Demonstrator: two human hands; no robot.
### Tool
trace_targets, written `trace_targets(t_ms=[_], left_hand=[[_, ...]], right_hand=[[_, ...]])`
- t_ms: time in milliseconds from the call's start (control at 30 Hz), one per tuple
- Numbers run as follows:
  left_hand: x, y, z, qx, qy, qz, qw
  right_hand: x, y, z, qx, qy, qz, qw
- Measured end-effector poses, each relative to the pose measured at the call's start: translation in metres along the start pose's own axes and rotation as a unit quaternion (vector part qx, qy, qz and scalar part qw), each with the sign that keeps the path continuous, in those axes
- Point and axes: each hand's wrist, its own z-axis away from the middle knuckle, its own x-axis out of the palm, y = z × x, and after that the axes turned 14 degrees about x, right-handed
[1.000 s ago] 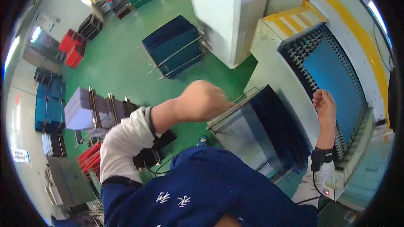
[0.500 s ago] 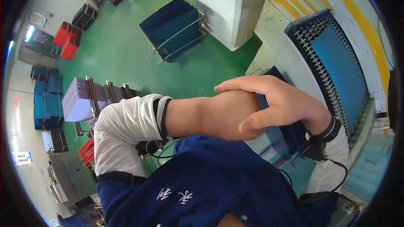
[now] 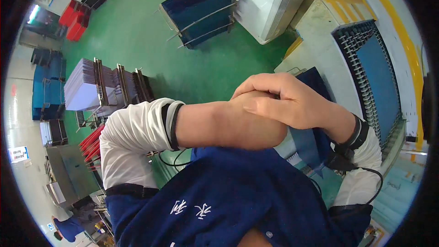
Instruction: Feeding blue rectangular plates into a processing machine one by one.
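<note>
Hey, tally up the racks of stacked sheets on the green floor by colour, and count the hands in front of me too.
Dark blue sheet racks: 1
White and dark sheet racks: 1
Hands: 2, right hand resting on left hand
Total: 4

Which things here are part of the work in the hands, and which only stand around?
In the work:
right hand, laid over the left forearm
dark blue sheets beneath them
blue conveyor bed

Standing around:
blue stack in a rack
red crates
white cabinet
</note>
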Motion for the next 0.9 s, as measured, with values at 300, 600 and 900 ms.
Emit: trace_targets(t_ms=[300, 600, 900], left_hand=[[-0.008, 0.014, 0.031, -0.067, -0.075, 0.068, 0.993], [-0.016, 0.020, 0.057, -0.032, 0.068, -0.034, 0.997], [-0.018, 0.027, 0.072, -0.046, 0.002, -0.002, 0.999]], right_hand=[[0.018, -0.011, -0.024, 0.054, -0.051, -0.038, 0.997], [0.044, -0.031, -0.038, 0.032, 0.012, 0.089, 0.995], [0.060, -0.035, -0.050, 0.024, 0.042, 0.027, 0.998]])
